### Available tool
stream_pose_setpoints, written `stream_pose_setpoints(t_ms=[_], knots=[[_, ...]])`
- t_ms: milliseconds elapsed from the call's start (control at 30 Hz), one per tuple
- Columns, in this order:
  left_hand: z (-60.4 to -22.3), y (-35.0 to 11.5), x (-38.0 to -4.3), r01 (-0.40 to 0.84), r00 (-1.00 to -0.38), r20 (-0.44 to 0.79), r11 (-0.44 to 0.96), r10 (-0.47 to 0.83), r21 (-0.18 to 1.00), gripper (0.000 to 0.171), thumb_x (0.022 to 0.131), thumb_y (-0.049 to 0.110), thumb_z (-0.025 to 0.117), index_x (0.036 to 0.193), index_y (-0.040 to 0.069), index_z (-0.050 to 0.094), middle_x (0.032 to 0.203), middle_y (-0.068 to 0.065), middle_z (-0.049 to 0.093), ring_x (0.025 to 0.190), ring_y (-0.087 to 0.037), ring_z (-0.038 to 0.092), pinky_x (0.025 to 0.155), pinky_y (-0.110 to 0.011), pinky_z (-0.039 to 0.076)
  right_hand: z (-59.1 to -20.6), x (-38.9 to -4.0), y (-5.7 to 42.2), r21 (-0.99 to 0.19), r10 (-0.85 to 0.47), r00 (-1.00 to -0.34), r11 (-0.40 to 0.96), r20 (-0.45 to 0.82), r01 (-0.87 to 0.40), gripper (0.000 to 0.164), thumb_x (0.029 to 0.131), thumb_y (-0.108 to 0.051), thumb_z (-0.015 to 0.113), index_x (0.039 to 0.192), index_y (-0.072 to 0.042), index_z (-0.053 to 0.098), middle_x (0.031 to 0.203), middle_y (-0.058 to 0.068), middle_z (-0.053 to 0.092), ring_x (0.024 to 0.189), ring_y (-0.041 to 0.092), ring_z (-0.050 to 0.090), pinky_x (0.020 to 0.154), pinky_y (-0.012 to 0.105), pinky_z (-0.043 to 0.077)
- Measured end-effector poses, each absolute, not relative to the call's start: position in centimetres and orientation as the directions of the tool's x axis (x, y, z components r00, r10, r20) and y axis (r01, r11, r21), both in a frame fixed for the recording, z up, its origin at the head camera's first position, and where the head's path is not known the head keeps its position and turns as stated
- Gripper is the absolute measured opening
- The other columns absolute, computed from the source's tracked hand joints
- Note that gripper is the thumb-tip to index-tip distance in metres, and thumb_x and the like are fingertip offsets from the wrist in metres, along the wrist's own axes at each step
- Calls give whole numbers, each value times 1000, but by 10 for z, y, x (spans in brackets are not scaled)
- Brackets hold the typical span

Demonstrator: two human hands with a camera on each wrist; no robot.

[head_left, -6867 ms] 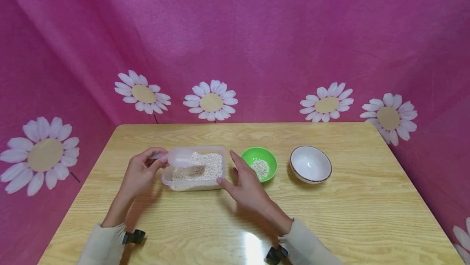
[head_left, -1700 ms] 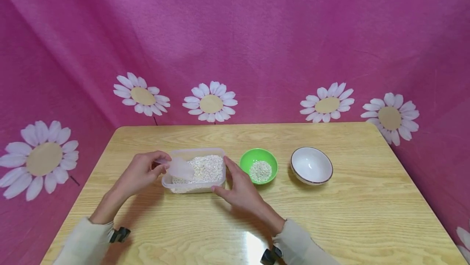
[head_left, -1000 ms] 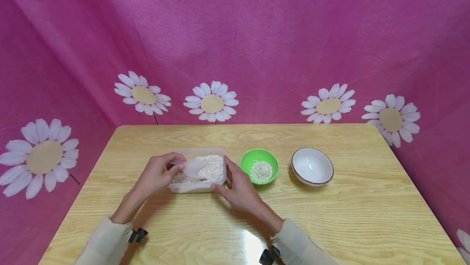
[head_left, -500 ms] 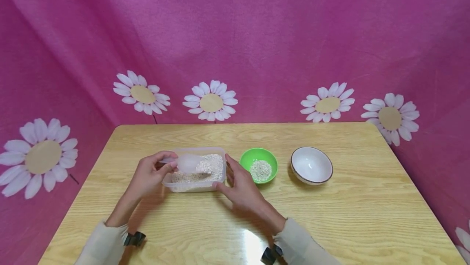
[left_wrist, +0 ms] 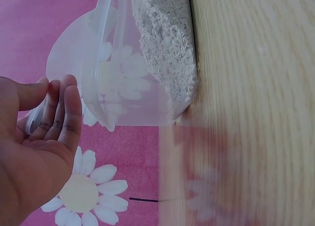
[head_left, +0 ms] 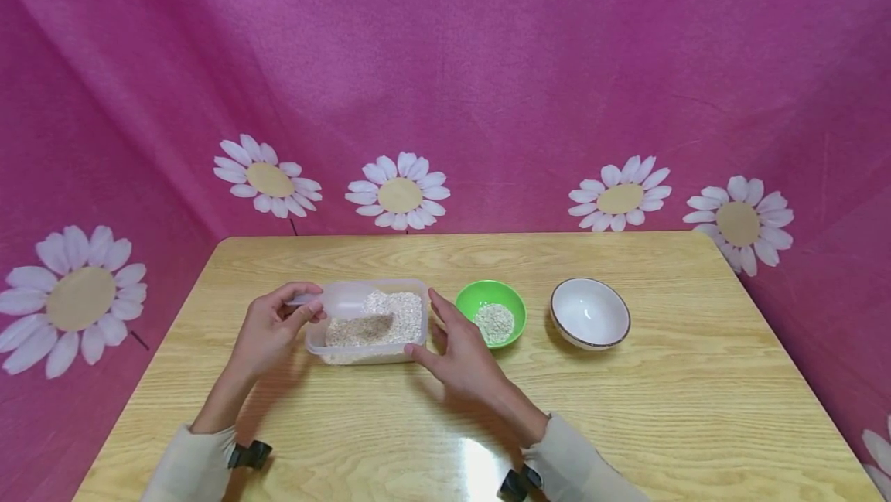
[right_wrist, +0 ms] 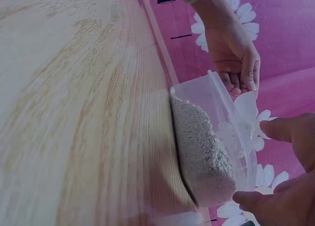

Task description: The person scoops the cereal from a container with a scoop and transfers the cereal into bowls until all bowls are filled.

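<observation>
My left hand pinches the handle of a translucent plastic scoop, held level at the rim of a clear rectangular container. Pale oat flakes fill the container, heaped toward its right end, and some show at the scoop's mouth. In the left wrist view the scoop lies partly behind the container wall. My right hand is at the container's right end, thumb at the front corner and fingers fairly straight. The right wrist view shows a fingertip touching the container's lower end.
A green bowl with some oat flakes stands just right of my right hand. Farther right sits a white bowl with a dark rim. The wooden table meets a pink flowered cloth behind.
Over the last second the scoop has come up out of the oats and moved left with my left hand, now carrying flakes. My right hand stays by the container.
</observation>
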State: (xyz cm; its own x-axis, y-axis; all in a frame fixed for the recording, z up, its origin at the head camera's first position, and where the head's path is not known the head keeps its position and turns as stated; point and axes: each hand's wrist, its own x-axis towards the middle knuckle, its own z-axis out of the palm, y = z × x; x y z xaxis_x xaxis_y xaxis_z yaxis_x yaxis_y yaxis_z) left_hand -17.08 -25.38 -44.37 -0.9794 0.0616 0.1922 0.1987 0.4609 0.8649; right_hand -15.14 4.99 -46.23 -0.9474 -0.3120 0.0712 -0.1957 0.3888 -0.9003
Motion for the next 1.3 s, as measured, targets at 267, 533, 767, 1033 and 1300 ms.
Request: stream_pose_setpoints(t_ms=[267,533,767,1033,1300], knots=[[-444,-254,-170,203,-978,200,446,53,872,18,104,5,69,119,-5,72,91,-15,77,79,-8,72,74,-21,59,-462,-151,54,-892,-290,-953,404,87,-205,90,95,-22,84,166,0,33,172,19,38,155,37,45,121,44,44],[-439,-247,-173,210,-977,203,421,62,883,20,105,6,68,121,-6,71,93,-17,78,81,-4,73,76,-20,60,-460,-152,63,-906,-265,-960,378,90,-189,87,94,-19,84,165,0,36,170,19,40,155,36,45,116,41,49],[-437,-233,-181,216,-976,198,417,87,883,21,105,7,69,121,-5,71,96,-22,77,80,-4,72,77,-20,60,-455,-151,74,-892,-238,-965,406,108,-199,87,93,-18,86,164,0,38,169,18,43,153,35,48,115,41,50],[-434,-211,-190,210,-977,174,385,127,899,21,106,9,68,122,-2,72,92,-16,78,79,-5,72,61,-21,51,-454,-152,87,-918,-213,-972,359,95,-168,86,94,-14,84,165,-1,37,170,19,40,156,34,44,112,34,51],[-433,-188,-198,168,-982,119,383,148,908,21,106,12,69,124,2,73,95,-18,78,88,-31,75,57,-24,43,-456,-154,103,-912,-185,-976,368,118,-180,87,93,-11,85,164,1,36,170,21,40,158,34,41,116,41,49]])
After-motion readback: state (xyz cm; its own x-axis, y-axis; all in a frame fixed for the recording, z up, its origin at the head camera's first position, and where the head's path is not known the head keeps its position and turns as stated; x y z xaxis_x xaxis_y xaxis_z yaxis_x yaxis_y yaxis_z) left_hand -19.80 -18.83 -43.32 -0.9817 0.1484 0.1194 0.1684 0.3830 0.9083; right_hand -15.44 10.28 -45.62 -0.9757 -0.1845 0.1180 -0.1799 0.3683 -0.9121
